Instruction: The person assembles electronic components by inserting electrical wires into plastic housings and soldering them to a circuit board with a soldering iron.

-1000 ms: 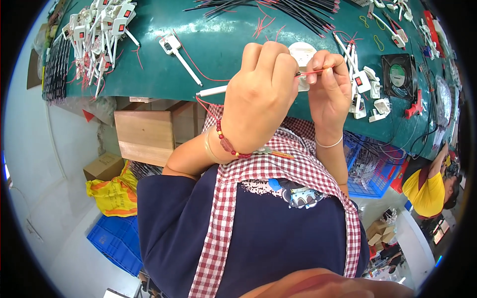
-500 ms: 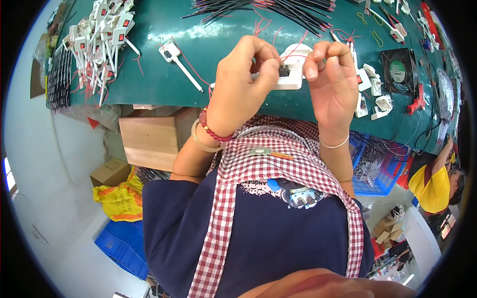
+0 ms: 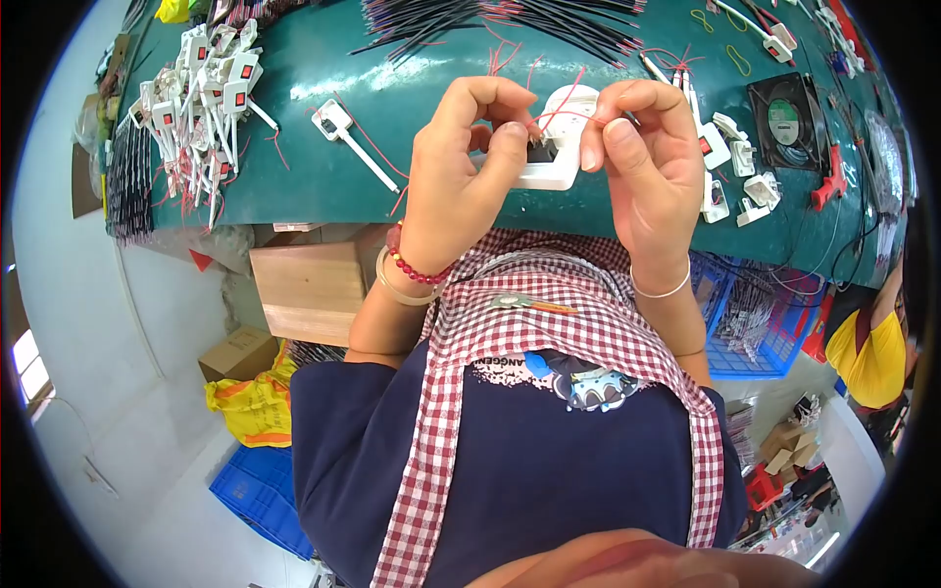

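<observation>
My left hand is curled, its fingertips pinched at one end of a thin red wire. Thumb and fingers of my right hand close on the wire's other side, so it arcs between both hands. Just below the wire is a white plastic switch housing with a dark part inside, partly hidden by my left fingers. A round white piece lies behind it. To the left, a white open housing with a stem rests on the green table, a red wire beside it.
A heap of white switch pieces with red buttons lies at the left. Black wires are bundled at the back. On the right are loose white parts, a black fan and a red-handled tool. Blue crates stand below.
The view has shifted slightly. My left fingertips have drawn a little away from the housing's dark part, and the right fingers have closed further toward the wire.
</observation>
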Demonstrator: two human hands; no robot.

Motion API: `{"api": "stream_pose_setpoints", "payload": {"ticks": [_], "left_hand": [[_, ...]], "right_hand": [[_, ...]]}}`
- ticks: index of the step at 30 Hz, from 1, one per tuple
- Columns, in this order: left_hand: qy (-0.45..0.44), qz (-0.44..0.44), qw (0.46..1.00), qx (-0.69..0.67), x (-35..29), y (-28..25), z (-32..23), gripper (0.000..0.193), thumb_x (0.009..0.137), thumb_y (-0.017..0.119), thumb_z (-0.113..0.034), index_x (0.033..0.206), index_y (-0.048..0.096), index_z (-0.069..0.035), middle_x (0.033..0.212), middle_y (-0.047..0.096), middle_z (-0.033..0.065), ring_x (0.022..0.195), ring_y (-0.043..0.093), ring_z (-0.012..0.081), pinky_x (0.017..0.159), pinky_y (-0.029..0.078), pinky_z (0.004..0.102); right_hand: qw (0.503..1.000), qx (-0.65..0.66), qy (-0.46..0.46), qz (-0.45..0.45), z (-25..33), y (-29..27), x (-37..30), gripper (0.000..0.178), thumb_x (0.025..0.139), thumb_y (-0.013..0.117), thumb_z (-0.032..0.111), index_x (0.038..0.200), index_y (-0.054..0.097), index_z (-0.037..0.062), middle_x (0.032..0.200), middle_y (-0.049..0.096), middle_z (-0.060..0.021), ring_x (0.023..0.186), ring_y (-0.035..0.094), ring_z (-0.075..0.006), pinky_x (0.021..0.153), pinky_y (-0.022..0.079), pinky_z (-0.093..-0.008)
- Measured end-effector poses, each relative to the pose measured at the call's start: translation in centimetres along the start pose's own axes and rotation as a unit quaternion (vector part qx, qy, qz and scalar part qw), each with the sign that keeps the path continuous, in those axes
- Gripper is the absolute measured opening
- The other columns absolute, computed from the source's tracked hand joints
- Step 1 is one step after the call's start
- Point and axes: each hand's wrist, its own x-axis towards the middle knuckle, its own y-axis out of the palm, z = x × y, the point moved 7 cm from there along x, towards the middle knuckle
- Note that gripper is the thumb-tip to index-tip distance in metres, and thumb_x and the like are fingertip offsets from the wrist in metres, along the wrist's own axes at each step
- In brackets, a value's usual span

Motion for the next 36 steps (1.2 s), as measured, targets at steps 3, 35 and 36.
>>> {"api": "stream_pose_setpoints", "payload": {"ticks": [3,35,36], "left_hand": [[-0.006,0.002,1.000,-0.012,0.0,0.1,-0.2,0.018,0.085,0.058,0.000,0.102,0.060,-0.001,0.082,0.063,0.0042,0.076,0.060,0.0112,0.062,0.047,0.0256],[0.088,0.086,0.985,0.124,0.5,3.0,-0.4,0.007,0.086,0.061,-0.003,0.082,0.060,0.002,0.078,0.061,0.0105,0.069,0.059,0.0174,0.064,0.047,0.0279],[0.080,0.098,0.983,0.132,0.6,3.0,-0.3,0.006,0.088,0.059,-0.001,0.083,0.059,0.002,0.081,0.062,0.0104,0.072,0.060,0.0165,0.065,0.047,0.0264]], "right_hand": [[1.000,-0.023,-0.005,0.002,0.4,0.2,-0.1,0.015,0.093,0.056,0.000,0.106,0.049,-0.0002,0.097,0.057,-0.0095,0.072,0.059,-0.0141,0.066,0.051,-0.0269],[0.836,-0.519,-0.171,0.062,3.7,0.2,-1.0,0.019,0.074,0.065,-0.003,0.090,0.058,0.0029,0.088,0.059,-0.0115,0.080,0.058,-0.0300,0.069,0.048,-0.0383],[0.833,-0.516,-0.195,0.050,4.0,0.4,-1.0,0.019,0.072,0.065,-0.005,0.088,0.059,0.0033,0.086,0.059,-0.0110,0.077,0.059,-0.0283,0.067,0.049,-0.0359]]}}
